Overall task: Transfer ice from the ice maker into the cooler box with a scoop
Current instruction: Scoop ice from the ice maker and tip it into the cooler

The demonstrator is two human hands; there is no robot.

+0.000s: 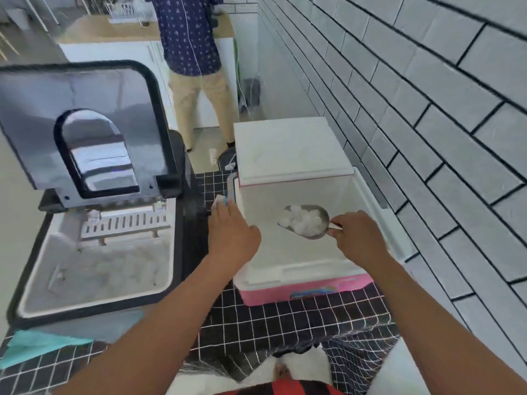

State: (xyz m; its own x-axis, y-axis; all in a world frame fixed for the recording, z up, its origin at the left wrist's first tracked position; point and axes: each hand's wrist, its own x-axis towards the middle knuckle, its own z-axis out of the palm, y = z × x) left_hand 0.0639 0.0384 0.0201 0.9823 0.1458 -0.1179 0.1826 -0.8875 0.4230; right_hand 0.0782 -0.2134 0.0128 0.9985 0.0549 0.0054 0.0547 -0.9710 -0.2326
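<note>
While the right hand pinches the ice-loaded metal scoop over the open pink-and-white cooler box, left hand flat on its rim; next, probably tip.

Metal scoop's handle mostly buried inside gripping right hand. Left hand's fingertips blurred against pink-and-white cooler box's rim. Standing person in patterned navy shirt cut off by top edge.

1. The scoop looks like smooth, dull-shining metal.
2. The cooler box has glossy pink plastic outside and matt white lining inside.
3. The ice maker shows glossy dark plastic on its raised lid.
4. The worktop carries black, white-gridded cloth.
5. The wall is smooth white tile.
</note>
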